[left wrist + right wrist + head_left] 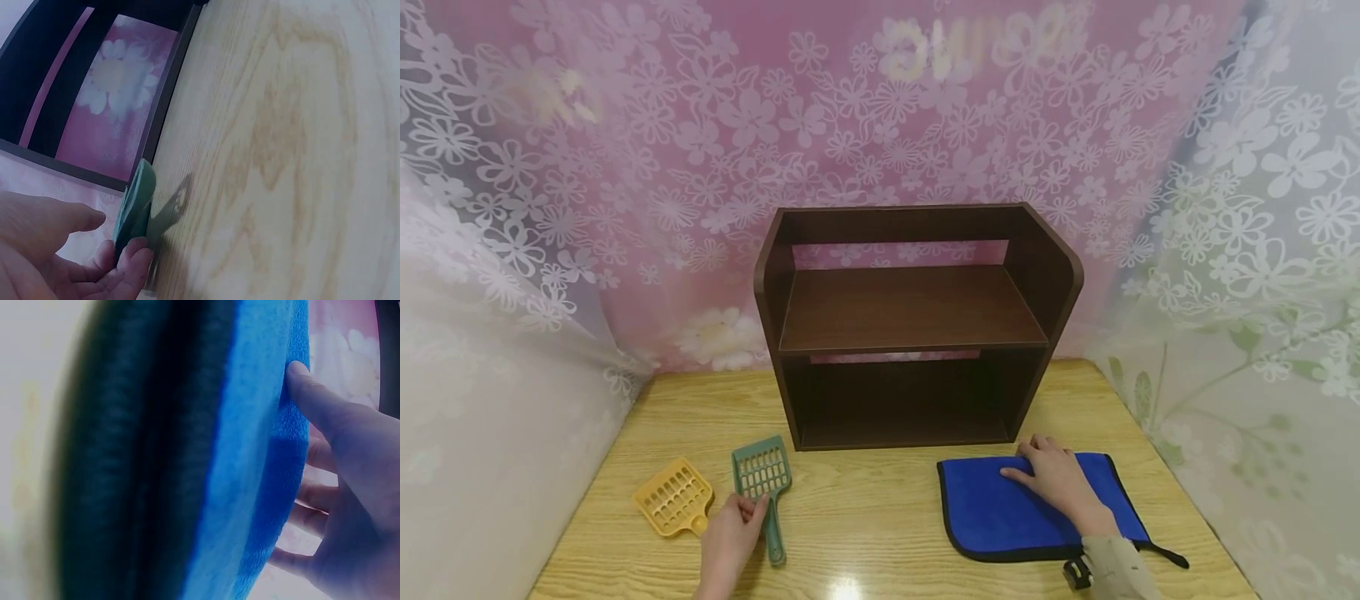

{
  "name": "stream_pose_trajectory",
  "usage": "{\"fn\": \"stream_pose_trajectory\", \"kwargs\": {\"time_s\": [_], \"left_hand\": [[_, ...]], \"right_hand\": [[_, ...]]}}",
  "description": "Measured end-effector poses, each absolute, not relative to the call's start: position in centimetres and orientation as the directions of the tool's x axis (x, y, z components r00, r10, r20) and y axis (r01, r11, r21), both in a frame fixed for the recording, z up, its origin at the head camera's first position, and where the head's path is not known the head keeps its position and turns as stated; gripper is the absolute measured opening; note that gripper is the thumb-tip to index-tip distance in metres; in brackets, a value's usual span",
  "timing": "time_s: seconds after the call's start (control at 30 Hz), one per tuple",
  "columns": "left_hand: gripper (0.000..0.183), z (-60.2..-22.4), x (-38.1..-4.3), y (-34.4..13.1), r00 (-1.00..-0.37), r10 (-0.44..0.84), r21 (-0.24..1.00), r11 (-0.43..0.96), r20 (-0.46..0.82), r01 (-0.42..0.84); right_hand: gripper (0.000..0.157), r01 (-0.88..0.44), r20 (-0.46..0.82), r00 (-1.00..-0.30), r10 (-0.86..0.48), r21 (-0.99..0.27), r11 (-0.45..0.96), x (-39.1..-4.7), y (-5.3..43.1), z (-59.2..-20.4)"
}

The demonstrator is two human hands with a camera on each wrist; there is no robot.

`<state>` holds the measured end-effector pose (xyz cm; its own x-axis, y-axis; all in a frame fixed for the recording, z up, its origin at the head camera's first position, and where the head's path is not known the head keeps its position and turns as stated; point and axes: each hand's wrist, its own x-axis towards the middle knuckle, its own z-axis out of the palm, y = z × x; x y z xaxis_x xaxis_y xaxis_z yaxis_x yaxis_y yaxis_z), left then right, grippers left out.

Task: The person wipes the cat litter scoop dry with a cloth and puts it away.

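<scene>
On the left of the table, a green slotted litter scoop [762,471] lies with its handle toward the near edge. My left hand [730,533] is at its neck, fingertips right at the scoop. In the left wrist view the thumb [87,217] stands apart from the scoop [134,203] while the other fingers lie loosely bent beside it. My right hand [1058,479] rests on a folded blue towel [1000,508] with black edging and a black loop. Its fingers are spread and relaxed over the far part of the cloth, as the right wrist view also shows.
A yellow slotted litter scoop [676,497] lies left of the green one, its handle partly hidden by my left hand. A dark brown two-tier shelf [917,308] stands at the back of the wooden table [857,525]. Flowered curtains [880,125] hang behind and on both sides.
</scene>
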<state>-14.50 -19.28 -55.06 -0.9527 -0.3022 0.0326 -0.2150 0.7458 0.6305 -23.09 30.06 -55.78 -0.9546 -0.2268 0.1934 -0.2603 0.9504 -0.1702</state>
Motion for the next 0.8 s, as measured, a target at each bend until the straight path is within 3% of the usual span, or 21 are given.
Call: {"fn": "stream_pose_trajectory", "kwargs": {"time_s": [0.27,0.43,0.8], "left_hand": [[0.037,-55.4,-14.3,-19.3,-0.963,-0.266,0.613,0.753,-0.045,-0.237],[0.038,-55.6,-14.7,-18.9,-0.965,-0.253,0.625,0.744,-0.065,-0.237],[0.034,-56.0,-14.6,-19.0,-0.969,-0.231,0.680,0.698,-0.086,-0.227]], "right_hand": [[0.030,-0.285,0.230,-0.942,-0.244,-0.167,0.944,-22.7,30.9,-55.7],[0.023,-0.261,0.202,-0.957,-0.210,-0.277,0.924,-22.0,30.8,-54.7],[0.030,-0.120,0.190,-0.981,-0.029,-0.485,0.867,-19.4,30.5,-51.4]]}}
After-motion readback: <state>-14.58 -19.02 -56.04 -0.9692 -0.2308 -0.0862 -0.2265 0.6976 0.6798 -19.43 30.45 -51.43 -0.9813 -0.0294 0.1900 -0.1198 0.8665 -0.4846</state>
